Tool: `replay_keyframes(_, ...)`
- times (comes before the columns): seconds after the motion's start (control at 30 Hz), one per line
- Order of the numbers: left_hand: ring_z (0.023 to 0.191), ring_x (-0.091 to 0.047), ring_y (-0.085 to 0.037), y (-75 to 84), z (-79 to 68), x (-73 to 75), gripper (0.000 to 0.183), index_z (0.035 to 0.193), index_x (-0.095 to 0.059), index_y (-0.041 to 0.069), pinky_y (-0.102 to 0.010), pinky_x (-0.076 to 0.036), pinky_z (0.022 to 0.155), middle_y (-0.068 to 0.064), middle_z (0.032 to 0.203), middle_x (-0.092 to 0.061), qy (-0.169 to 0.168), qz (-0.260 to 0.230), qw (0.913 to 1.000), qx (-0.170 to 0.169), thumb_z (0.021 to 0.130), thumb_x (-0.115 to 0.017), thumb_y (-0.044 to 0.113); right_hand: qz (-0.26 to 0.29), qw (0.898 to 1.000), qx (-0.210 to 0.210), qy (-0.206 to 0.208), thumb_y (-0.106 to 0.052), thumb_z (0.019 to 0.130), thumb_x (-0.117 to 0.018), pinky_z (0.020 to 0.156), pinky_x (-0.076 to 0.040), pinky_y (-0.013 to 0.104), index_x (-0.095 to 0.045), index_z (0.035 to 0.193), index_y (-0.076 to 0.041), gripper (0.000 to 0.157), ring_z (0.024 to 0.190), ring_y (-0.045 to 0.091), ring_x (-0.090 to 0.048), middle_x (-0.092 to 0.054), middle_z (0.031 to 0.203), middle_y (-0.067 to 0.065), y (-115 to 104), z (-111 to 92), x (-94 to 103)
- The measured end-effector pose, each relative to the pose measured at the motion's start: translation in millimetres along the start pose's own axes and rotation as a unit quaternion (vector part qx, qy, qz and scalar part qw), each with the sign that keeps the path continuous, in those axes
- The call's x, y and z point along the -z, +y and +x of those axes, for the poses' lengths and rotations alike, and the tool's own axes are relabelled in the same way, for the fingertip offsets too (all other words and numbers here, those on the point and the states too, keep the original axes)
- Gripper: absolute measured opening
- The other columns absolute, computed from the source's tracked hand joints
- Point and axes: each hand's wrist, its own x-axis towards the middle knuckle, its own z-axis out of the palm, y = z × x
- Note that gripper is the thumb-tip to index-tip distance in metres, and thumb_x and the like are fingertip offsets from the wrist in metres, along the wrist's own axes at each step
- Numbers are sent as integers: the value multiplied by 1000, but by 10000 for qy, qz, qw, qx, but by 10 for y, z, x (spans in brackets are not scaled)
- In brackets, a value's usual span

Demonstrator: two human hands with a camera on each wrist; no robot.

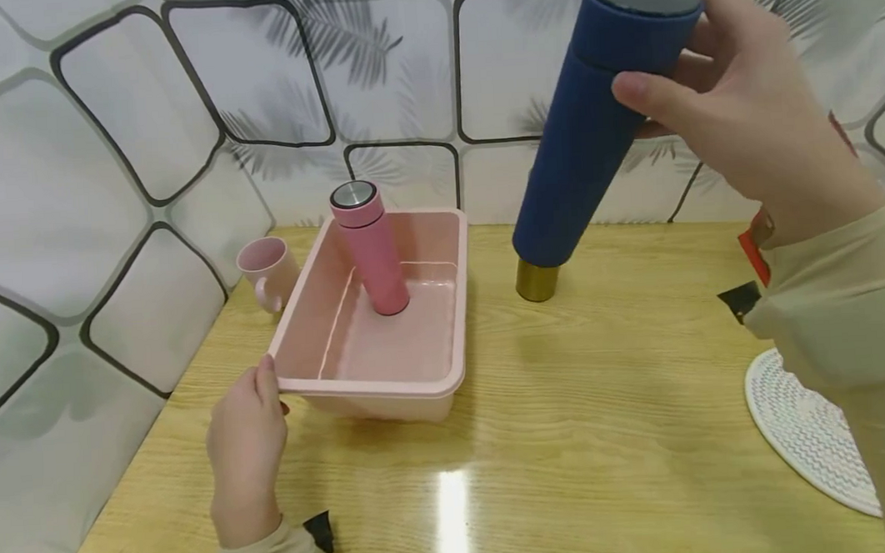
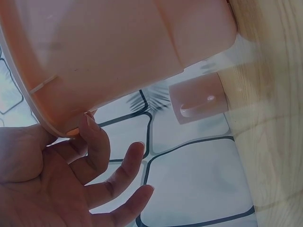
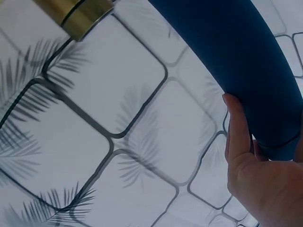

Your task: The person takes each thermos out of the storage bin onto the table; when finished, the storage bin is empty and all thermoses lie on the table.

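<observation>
My right hand grips a dark blue thermos bottle near its lid, fingers and thumb around it. The bottle is tilted above the table, its base toward the lower left. With my left hand I pinch the near left corner rim of a pale pink plastic basin. The other fingers hang loosely curled below it in the left wrist view. Inside the basin stands a pink thermos bottle with a silver-topped lid. A gold cylinder shows below the blue bottle, which hides the rest of it.
A pink mug stands left of the basin, close to the patterned wall. At the right lies a round white woven mat, partly behind my sleeve. A red item shows beside that sleeve. Everything rests on a wooden table.
</observation>
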Motion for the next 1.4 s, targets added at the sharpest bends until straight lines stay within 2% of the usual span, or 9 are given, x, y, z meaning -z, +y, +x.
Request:
replay_keyframes(0.13, 59, -53, -29, -30, -2, 8, 60, 91, -57, -2, -42, -38, 53, -13, 74, -62, 54, 14, 10000, 24, 108, -19, 40, -219, 9983, -513, 147, -14, 91, -72, 74, -52, 19, -43, 145, -27, 62, 123, 25, -56, -52, 140, 7, 237, -46, 124)
replay_keyframes(0.27, 59, -52, -29, -51, -5, 8, 58, 87, -54, -1, -43, -38, 53, -13, 74, -62, 82, -7, 10000, 10, 108, -19, 40, -460, 9941, -957, 242, -21, 92, -72, 67, -50, 13, -40, 147, -27, 64, 114, 19, -58, -49, 142, 9, 560, -56, 194)
replay_keyframes(0.47, 59, -51, -29, -55, -7, 0, 57, 85, -53, 0, -42, -37, 52, -12, 75, -62, 48, -4, 10000, 42, 108, -18, 39, -750, 9840, -1584, 318, -34, 90, -72, 67, -50, 13, -35, 150, -29, 70, 111, 19, -54, -46, 142, 12, 1062, -106, 241)
replay_keyframes(0.63, 60, -51, -29, -50, -8, 1, 57, 83, -53, 1, -42, -37, 52, -12, 74, -61, 132, -18, 9999, 37, 108, -19, 39, -1058, 9818, -1531, 376, -40, 89, -73, 71, -48, 16, -36, 149, -27, 72, 112, 20, -53, -50, 135, 9, 1440, -200, 166)
replay_keyframes(0.73, 59, -50, -28, -40, -12, 2, 57, 83, -53, 1, -41, -37, 52, -11, 74, -61, 138, -15, 9999, 45, 108, -19, 39, -1209, 9818, -1405, 407, -41, 89, -72, 83, -48, 27, -38, 148, -23, 70, 117, 28, -52, -49, 133, 9, 1601, -262, 101)
replay_keyframes(0.83, 59, -50, -28, -30, -16, 2, 57, 83, -53, 2, -40, -37, 52, -12, 74, -61, 104, -7, 9999, 53, 108, -19, 40, -1314, 9805, -1400, 414, -43, 89, -71, 94, -45, 42, -36, 149, -22, 73, 123, 36, -49, -46, 136, 13, 1702, -288, 58)
replay_keyframes(0.93, 60, -50, -28, -25, -19, 1, 57, 85, -53, 1, -41, -37, 53, -12, 75, -61, 58, -33, 10000, 35, 108, -19, 40, -1322, 9791, -1497, 380, -45, 90, -70, 97, -42, 52, -31, 152, -21, 77, 126, 40, -46, -42, 141, 18, 1772, -299, 44)
replay_keyframes(1.17, 61, -51, -29, -14, -5, -4, 58, 88, -54, -1, -42, -38, 54, -14, 76, -61, 26, -64, 10000, 8, 108, -18, 39, -1249, 9782, -1587, 481, -43, 89, -71, 92, -45, 46, -33, 150, -17, 76, 123, 38, -48, -45, 136, 16, 1874, -335, 16)
replay_keyframes(1.4, 62, -52, -30, -14, 1, -12, 59, 90, -56, -1, -43, -38, 55, -13, 75, -62, 42, -72, 10000, 34, 108, -18, 40, -1105, 9757, -1855, 364, -51, 89, -67, 97, -40, 58, -26, 154, -21, 82, 128, 40, -43, -40, 143, 20, 1956, -355, 4)
